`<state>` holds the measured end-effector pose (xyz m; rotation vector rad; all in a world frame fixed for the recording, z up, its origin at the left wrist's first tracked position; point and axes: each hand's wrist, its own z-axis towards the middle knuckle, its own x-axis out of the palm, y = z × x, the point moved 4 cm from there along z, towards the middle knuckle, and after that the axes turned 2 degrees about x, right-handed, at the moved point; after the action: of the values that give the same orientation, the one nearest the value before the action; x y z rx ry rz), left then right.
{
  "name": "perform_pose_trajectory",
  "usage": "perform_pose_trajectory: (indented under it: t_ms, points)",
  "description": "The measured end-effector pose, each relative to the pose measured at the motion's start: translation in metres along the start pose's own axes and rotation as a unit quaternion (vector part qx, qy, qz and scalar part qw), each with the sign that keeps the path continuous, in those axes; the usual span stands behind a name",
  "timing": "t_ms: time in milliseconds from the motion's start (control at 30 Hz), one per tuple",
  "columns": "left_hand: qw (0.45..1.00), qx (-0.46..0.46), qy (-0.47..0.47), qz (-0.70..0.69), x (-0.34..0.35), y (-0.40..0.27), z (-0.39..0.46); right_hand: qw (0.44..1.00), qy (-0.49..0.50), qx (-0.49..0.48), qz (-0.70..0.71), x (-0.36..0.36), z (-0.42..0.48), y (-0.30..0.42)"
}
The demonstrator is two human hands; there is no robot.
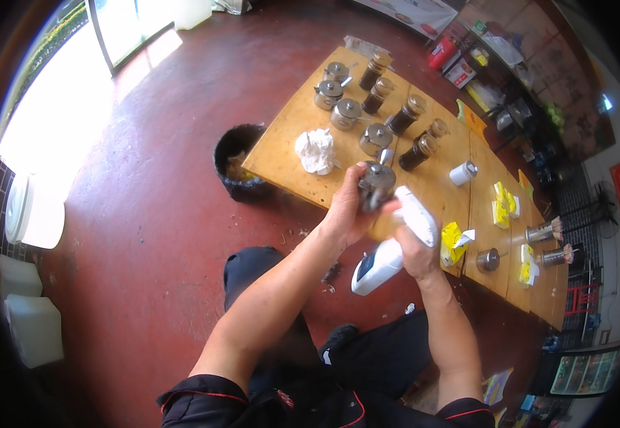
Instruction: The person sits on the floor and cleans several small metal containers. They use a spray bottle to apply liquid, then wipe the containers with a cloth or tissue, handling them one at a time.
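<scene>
My left hand (346,206) grips a small metal condiment pot (378,176) with a knobbed lid, raised in front of the wooden table (288,117). In my right hand (419,254) is a white spray bottle (379,267) with a dark label. Its white head (417,211) is close to the pot, and the area between the two hands is blurred. Several similar lidded pots (346,113) stand on the table beyond my hands. Beside them are several glass bottles (407,113) of dark liquid. A crumpled white paper wad (316,151) lies left of the pots.
A black bin (240,187) holding waste stands on the red floor by the table corner. Yellow tissue packs (451,243), a white canister (463,173), another metal pot (488,260) and chopstick holders (544,231) occupy the table's right part. White plastic containers (37,331) sit at far left.
</scene>
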<state>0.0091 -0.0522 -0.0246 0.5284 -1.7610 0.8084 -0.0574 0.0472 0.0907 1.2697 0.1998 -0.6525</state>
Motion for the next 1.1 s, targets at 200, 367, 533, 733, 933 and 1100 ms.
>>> perform_pose_trajectory:
  t_ms: [200,367,533,733,933,1100]
  points:
    - [0.999,-0.002,-0.028,0.044,0.008,-0.018,-0.013,0.984,-0.172,0.024,0.026,-0.083,0.022,-0.009]
    - [0.998,0.016,-0.027,0.051,0.014,-0.020,-0.016,0.953,-0.302,0.013,-0.001,-0.125,0.043,-0.052]
    - [0.996,0.027,-0.045,0.072,0.010,-0.022,-0.017,0.940,-0.334,0.029,-0.057,-0.143,0.053,-0.092]
    - [0.994,0.027,-0.042,0.097,0.006,-0.022,-0.014,0.938,-0.340,0.039,-0.048,-0.152,0.061,-0.114]
    - [0.994,0.025,-0.038,0.096,0.005,-0.019,-0.007,0.950,-0.279,0.091,-0.103,-0.164,0.057,-0.123]
    - [0.996,0.007,-0.051,0.078,0.006,-0.022,-0.015,0.964,-0.256,-0.067,0.025,-0.171,0.029,-0.156]
